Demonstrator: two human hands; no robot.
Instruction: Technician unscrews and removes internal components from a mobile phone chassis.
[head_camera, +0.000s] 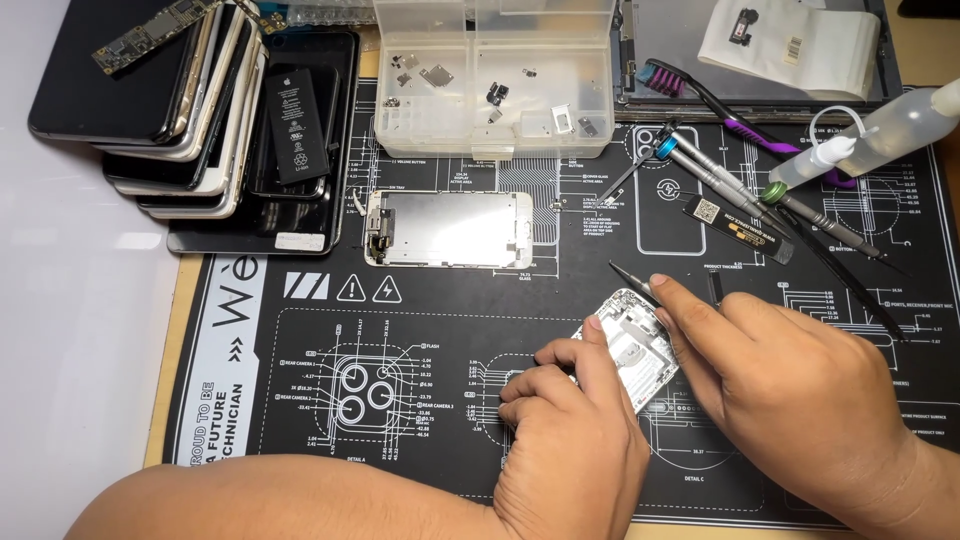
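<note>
An opened silver phone body lies tilted on the black repair mat. My left hand rests on the mat and presses the phone's left edge with its fingers. My right hand holds thin metal tweezers, their tip pointing up and left over the phone's top end. A detached phone screen panel lies face down further back on the mat.
A stack of phones and a black battery sit at the back left. A clear parts box stands at the back centre. Screwdrivers, a brush and a squeeze bottle lie at the back right.
</note>
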